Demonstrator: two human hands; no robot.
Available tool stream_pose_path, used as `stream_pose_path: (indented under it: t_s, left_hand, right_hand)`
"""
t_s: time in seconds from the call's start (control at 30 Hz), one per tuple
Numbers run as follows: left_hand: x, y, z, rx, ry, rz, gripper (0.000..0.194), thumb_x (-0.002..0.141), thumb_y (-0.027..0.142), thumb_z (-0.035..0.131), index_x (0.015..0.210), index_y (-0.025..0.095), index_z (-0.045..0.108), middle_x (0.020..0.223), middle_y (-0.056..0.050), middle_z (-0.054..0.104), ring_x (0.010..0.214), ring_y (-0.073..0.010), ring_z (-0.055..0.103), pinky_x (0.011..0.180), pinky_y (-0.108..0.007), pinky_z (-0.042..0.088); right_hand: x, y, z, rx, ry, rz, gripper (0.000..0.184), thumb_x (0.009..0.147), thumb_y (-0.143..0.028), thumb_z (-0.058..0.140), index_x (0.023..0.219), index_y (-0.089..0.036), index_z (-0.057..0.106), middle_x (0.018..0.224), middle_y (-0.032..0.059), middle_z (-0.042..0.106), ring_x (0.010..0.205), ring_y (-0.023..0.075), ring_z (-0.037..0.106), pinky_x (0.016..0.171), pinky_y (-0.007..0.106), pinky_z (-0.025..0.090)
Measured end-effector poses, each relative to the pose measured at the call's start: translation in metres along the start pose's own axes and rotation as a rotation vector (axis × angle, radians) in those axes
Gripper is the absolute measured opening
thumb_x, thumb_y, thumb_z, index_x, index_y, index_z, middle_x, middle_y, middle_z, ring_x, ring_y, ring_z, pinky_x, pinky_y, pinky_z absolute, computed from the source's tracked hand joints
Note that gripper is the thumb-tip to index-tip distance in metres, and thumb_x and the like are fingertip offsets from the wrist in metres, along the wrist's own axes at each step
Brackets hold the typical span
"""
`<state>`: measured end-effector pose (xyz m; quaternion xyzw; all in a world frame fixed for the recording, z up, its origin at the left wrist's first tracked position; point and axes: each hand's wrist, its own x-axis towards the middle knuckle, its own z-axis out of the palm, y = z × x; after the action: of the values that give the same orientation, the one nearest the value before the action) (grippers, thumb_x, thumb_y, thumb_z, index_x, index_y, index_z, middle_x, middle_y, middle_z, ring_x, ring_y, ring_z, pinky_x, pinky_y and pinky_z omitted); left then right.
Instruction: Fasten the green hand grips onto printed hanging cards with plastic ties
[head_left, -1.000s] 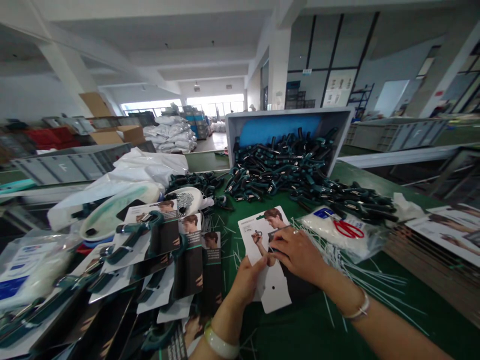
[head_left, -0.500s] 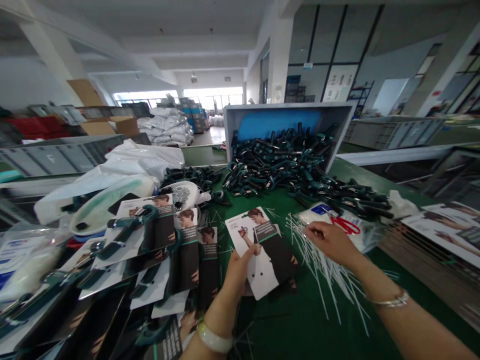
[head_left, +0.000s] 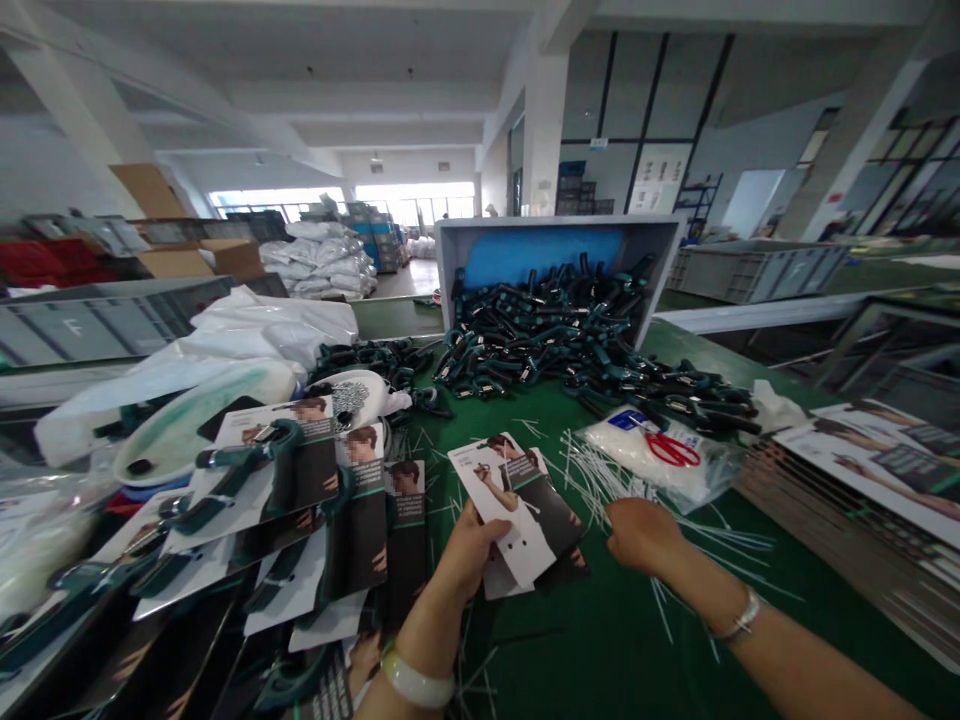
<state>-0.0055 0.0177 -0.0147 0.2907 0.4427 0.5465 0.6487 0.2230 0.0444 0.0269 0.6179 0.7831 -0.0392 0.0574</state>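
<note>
My left hand grips a printed backing card by its lower left side, thumb on the front. Two small holes show in the card's white part. A further card peeks out beneath it. Fingers curled, my right hand is low over a loose spread of white cable ties; what its fingertips hold is hidden. Just beyond it lie a plastic bag of white ties and red-handled scissors. On the left are piled cards with dark green hand tools fixed to them.
A grey crate lies tipped at the back, its dark green tools spilling onto the green table. A white bowl of small metal parts stands left of centre. Stacked printed cards sit at the right edge.
My right hand has moved down and toward me, over the ties, and some ties have shifted to the right. My left hand still holds the card, little moved.
</note>
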Motion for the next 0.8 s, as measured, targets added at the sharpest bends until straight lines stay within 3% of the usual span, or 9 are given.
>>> stream_pose_path:
  t_s: [0.13, 0.2, 0.3, 0.37, 0.47, 0.57, 0.63, 0.8]
  left_hand:
    - [0.001, 0.001, 0.0, -0.042, -0.017, 0.0, 0.051, 0.053, 0.004, 0.061, 0.102, 0.017, 0.054, 0.093, -0.007, 0.067, 0.079, -0.0217, 0.063, 0.066, -0.031, 0.048]
    - [0.002, 0.001, 0.0, -0.052, -0.044, -0.009, 0.05, 0.053, 0.004, 0.061, 0.101, 0.016, 0.054, 0.093, -0.007, 0.067, 0.079, -0.0215, 0.063, 0.067, -0.031, 0.048]
    - [0.002, 0.0, 0.0, -0.044, -0.074, -0.038, 0.049, 0.054, 0.004, 0.062, 0.101, 0.015, 0.055, 0.091, -0.007, 0.067, 0.075, -0.0204, 0.063, 0.067, -0.031, 0.048]
    - [0.0, 0.0, 0.001, -0.063, -0.084, -0.047, 0.049, 0.054, 0.005, 0.062, 0.102, 0.016, 0.054, 0.09, -0.006, 0.067, 0.074, -0.0203, 0.063, 0.067, -0.031, 0.048]
    - [-0.003, 0.001, 0.003, -0.11, -0.09, -0.063, 0.054, 0.055, 0.006, 0.061, 0.107, 0.018, 0.051, 0.088, -0.006, 0.067, 0.074, -0.021, 0.063, 0.068, -0.033, 0.048]
    - [-0.005, 0.002, 0.006, -0.153, -0.082, -0.089, 0.063, 0.054, 0.005, 0.061, 0.114, 0.021, 0.047, 0.087, -0.004, 0.067, 0.074, -0.0213, 0.063, 0.069, -0.034, 0.047]
    - [-0.005, 0.002, 0.008, -0.186, -0.084, -0.079, 0.068, 0.054, 0.007, 0.064, 0.117, 0.023, 0.045, 0.089, -0.004, 0.066, 0.075, -0.0209, 0.063, 0.069, -0.034, 0.047]
    - [-0.006, 0.0, 0.009, -0.228, -0.086, 0.016, 0.065, 0.056, 0.017, 0.074, 0.115, 0.023, 0.045, 0.095, -0.004, 0.065, 0.074, -0.0184, 0.062, 0.07, -0.032, 0.047]
  right_hand:
    - [-0.003, 0.027, -0.005, 0.135, -0.022, -0.02, 0.012, 0.067, -0.016, 0.051, 0.066, -0.016, 0.063, 0.073, 0.0076, 0.067, 0.071, 0.0195, 0.062, 0.062, 0.028, 0.044]
    - [-0.008, 0.041, -0.006, 0.422, -0.098, -0.006, 0.01, 0.068, -0.019, 0.052, 0.062, -0.016, 0.06, 0.064, 0.0028, 0.065, 0.058, 0.013, 0.057, 0.053, 0.022, 0.04]
    - [-0.019, 0.052, -0.002, 1.053, -0.287, 0.085, 0.015, 0.07, -0.029, 0.057, 0.065, -0.015, 0.056, 0.06, -0.0004, 0.061, 0.042, 0.0057, 0.044, 0.038, 0.017, 0.027]
    - [-0.027, 0.051, 0.004, 1.372, -0.349, 0.16, 0.019, 0.067, -0.033, 0.063, 0.072, -0.016, 0.055, 0.063, -0.0018, 0.06, 0.041, 0.0033, 0.04, 0.037, 0.015, 0.022]
    - [-0.037, 0.036, 0.013, 1.644, -0.364, 0.216, 0.029, 0.061, -0.03, 0.07, 0.081, -0.017, 0.054, 0.065, -0.0029, 0.058, 0.044, 0.0021, 0.042, 0.037, 0.013, 0.021]
    - [-0.042, 0.01, 0.015, 1.708, -0.396, 0.147, 0.032, 0.062, -0.032, 0.07, 0.083, -0.017, 0.052, 0.066, -0.0032, 0.058, 0.045, 0.0022, 0.046, 0.035, 0.013, 0.013]
    - [-0.042, -0.008, 0.013, 1.635, -0.428, 0.058, 0.03, 0.065, -0.036, 0.067, 0.082, -0.016, 0.05, 0.067, -0.002, 0.06, 0.046, 0.0038, 0.05, 0.034, 0.013, 0.011]
    - [-0.038, -0.047, 0.008, 1.227, -0.444, -0.133, 0.024, 0.07, -0.038, 0.058, 0.071, -0.015, 0.051, 0.059, -0.0001, 0.063, 0.039, 0.0054, 0.049, 0.038, 0.015, 0.03]
